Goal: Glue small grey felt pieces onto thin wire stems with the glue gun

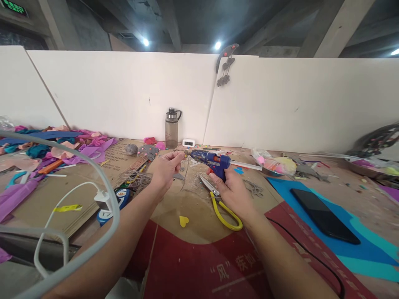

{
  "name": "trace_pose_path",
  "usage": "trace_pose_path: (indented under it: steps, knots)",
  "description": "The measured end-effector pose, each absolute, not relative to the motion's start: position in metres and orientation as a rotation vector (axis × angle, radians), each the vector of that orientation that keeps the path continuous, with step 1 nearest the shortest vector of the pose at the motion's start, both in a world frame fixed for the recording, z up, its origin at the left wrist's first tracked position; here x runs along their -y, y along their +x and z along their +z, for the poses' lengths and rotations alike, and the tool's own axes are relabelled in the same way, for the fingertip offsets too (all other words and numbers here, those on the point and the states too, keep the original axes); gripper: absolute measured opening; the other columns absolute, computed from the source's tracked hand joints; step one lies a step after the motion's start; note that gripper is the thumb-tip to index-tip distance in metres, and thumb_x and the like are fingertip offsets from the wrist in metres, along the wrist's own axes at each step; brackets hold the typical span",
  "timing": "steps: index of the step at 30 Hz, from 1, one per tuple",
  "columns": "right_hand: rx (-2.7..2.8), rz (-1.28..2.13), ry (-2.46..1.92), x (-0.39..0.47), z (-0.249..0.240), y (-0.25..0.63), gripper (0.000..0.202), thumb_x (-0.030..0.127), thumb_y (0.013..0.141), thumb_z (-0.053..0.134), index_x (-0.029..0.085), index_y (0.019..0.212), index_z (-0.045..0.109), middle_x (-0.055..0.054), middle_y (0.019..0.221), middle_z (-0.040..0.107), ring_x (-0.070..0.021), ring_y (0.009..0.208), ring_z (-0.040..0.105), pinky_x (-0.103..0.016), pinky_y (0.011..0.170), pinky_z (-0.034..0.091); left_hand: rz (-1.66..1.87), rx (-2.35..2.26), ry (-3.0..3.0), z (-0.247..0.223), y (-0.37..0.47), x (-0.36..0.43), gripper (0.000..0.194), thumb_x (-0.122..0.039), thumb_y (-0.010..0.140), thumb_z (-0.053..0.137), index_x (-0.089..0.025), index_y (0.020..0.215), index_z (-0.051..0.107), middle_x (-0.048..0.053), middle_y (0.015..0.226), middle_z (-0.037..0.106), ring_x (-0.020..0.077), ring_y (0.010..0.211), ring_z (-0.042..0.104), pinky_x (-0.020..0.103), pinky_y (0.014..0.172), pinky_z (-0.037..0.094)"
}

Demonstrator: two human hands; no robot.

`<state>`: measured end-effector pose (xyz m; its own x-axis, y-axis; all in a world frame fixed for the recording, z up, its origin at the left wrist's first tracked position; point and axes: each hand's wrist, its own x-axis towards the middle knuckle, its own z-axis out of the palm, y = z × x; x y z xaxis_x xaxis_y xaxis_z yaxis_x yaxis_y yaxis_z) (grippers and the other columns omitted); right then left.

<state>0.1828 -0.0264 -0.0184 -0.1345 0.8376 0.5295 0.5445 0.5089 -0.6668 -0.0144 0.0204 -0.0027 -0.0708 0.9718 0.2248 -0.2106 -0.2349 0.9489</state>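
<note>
My right hand (232, 187) is wrapped round the handle of a blue hot glue gun (212, 160), with a white glue stick (247, 165) poking out of its back. The gun lies level, its nozzle pointing left. At the nozzle tip, my left hand (166, 168) is closed in a pinch; what sits between the fingertips is too small to make out. Yellow-handled scissors (222, 207) lie under my right hand, blades towards the far side. Nearer to me, a small yellow heart cutout (183, 221) rests on the cardboard (168, 203).
Beyond the hands stand a bottle (171, 128) and a small white digital display (188, 143). Coloured scraps (75, 145) pile up at left, near a white cable (114, 195) and a blue tape measure (123, 197). A black phone (324, 215) lies on blue sheets (370, 245) at right.
</note>
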Motion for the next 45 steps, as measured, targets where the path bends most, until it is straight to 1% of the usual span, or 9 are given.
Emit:
trace_pose_path:
  steps: [4,8,14,17,24,30,35,40,45]
  knots:
    - [1.851,0.330,-1.232,0.0283,-0.0165,0.1820,0.032,0.041,0.092,0.043,0.018,0.110,0.056,-0.012,0.103,0.066,-0.0266,0.096,0.059,-0.041,0.085,0.044,1.528,-0.952,1.201,-0.0051,-0.0148,-0.0222,0.031,-0.043,0.065,0.076,-0.015,0.064,0.061,-0.006,0.046,0.040,0.0041,0.042,0.028,0.021,0.042,0.014]
    - [1.880,0.282,-1.270,0.0307,-0.0149,0.1808,0.033,0.040,0.093,0.041,0.017,0.111,0.057,-0.013,0.103,0.066,-0.0275,0.096,0.060,-0.040,0.083,0.044,1.559,-0.967,1.232,-0.0074,-0.0144,-0.0233,0.029,-0.041,0.067,0.074,-0.015,0.065,0.061,-0.006,0.047,0.039,0.0040,0.042,0.027,0.021,0.042,0.015]
    - [1.868,0.126,-1.329,0.0324,-0.0151,0.1805,0.027,0.041,0.092,0.042,0.018,0.093,0.057,-0.011,0.088,0.067,-0.0254,0.079,0.061,-0.036,0.070,0.045,1.555,-0.994,1.264,-0.0079,-0.0124,-0.0218,0.030,-0.041,0.067,0.073,-0.015,0.064,0.060,-0.006,0.046,0.038,0.0038,0.042,0.027,0.020,0.041,0.016]
    - [1.886,0.073,-1.311,0.0334,-0.0143,0.1798,0.025,0.039,0.093,0.042,0.019,0.090,0.055,-0.011,0.084,0.067,-0.0251,0.077,0.061,-0.035,0.067,0.045,1.568,-0.994,1.252,-0.0071,-0.0119,-0.0209,0.029,-0.040,0.066,0.073,-0.014,0.064,0.060,-0.006,0.047,0.039,0.0034,0.042,0.027,0.019,0.041,0.016]
    - [1.917,0.015,-1.313,0.0332,-0.0153,0.1780,0.024,0.038,0.093,0.041,0.019,0.086,0.054,-0.012,0.085,0.066,-0.0264,0.081,0.062,-0.036,0.070,0.046,1.620,-1.001,1.241,-0.0065,-0.0112,-0.0212,0.027,-0.039,0.067,0.073,-0.014,0.066,0.061,-0.006,0.048,0.041,0.0034,0.042,0.027,0.019,0.041,0.018]
    - [1.898,0.016,-1.292,0.0311,-0.0167,0.1782,0.023,0.038,0.092,0.042,0.019,0.089,0.055,-0.011,0.083,0.066,-0.0265,0.080,0.062,-0.036,0.070,0.046,1.602,-1.010,1.225,-0.0045,-0.0102,-0.0190,0.028,-0.039,0.065,0.073,-0.014,0.067,0.061,-0.007,0.049,0.041,0.0033,0.042,0.028,0.020,0.041,0.017]
    - [1.904,-0.004,-1.255,0.0317,-0.0160,0.1774,0.022,0.037,0.093,0.042,0.020,0.091,0.056,-0.011,0.083,0.065,-0.0271,0.083,0.062,-0.037,0.072,0.047,1.627,-1.019,1.221,-0.0042,-0.0101,-0.0195,0.027,-0.039,0.066,0.072,-0.014,0.066,0.061,-0.007,0.048,0.041,0.0035,0.042,0.027,0.020,0.042,0.017]
    - [1.886,-0.010,-1.270,0.0323,-0.0171,0.1775,0.023,0.038,0.092,0.042,0.019,0.095,0.056,-0.012,0.087,0.066,-0.0279,0.085,0.062,-0.038,0.073,0.048,1.593,-1.030,1.250,-0.0071,-0.0102,-0.0208,0.026,-0.039,0.066,0.071,-0.015,0.067,0.063,-0.007,0.048,0.041,0.0038,0.041,0.027,0.020,0.041,0.017]
    - [1.898,0.018,-1.277,0.0318,-0.0183,0.1770,0.025,0.038,0.093,0.041,0.019,0.096,0.056,-0.014,0.092,0.066,-0.0288,0.089,0.062,-0.039,0.076,0.047,1.605,-1.025,1.255,-0.0060,-0.0106,-0.0195,0.026,-0.039,0.066,0.072,-0.015,0.065,0.061,-0.006,0.049,0.042,0.0039,0.043,0.029,0.020,0.042,0.019]
